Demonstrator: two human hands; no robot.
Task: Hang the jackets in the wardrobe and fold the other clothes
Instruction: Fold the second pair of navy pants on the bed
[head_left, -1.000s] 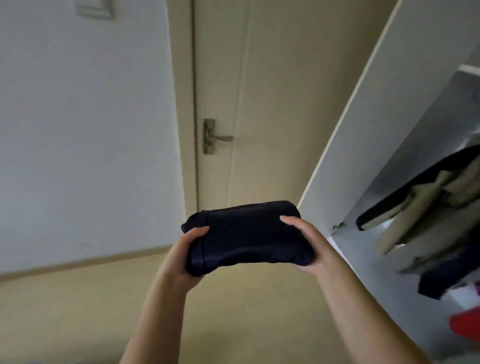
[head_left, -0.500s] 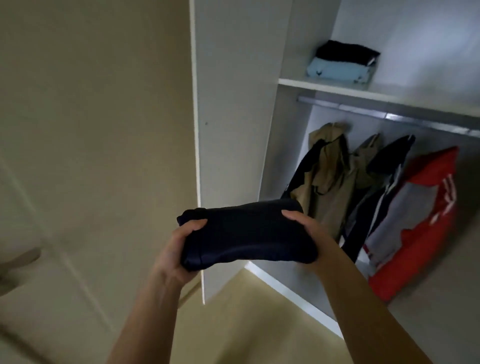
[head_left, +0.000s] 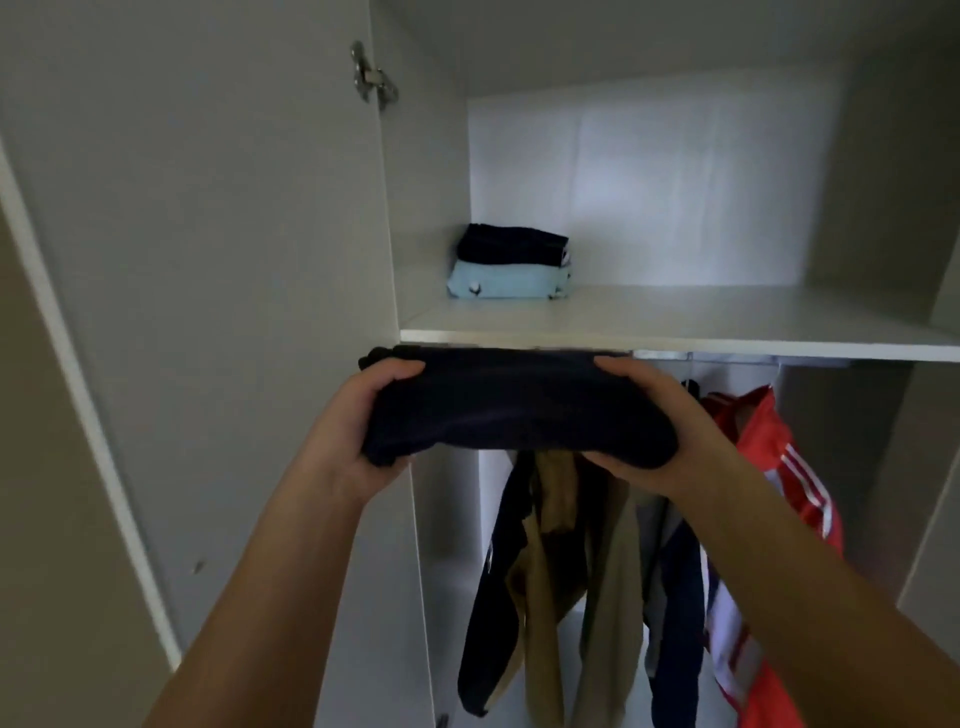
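Garment (head_left: 519, 410) was lifted to shelf (head_left: 675, 325) edge, gripped by left hand (head_left: 353, 447) and right hand (head_left: 675, 441); probably best slid in level.

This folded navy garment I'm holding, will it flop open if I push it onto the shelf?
Probably floppy: the folded navy garment bows between the left hand and right hand. Likely light, held by its ends. A push may rumple it.

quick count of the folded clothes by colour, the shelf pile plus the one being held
dark navy or black: 2, the held garment gripped by the left hand and right hand, and the top piece of the pile on the shelf
light blue: 1, the bottom piece of that pile
total: 3
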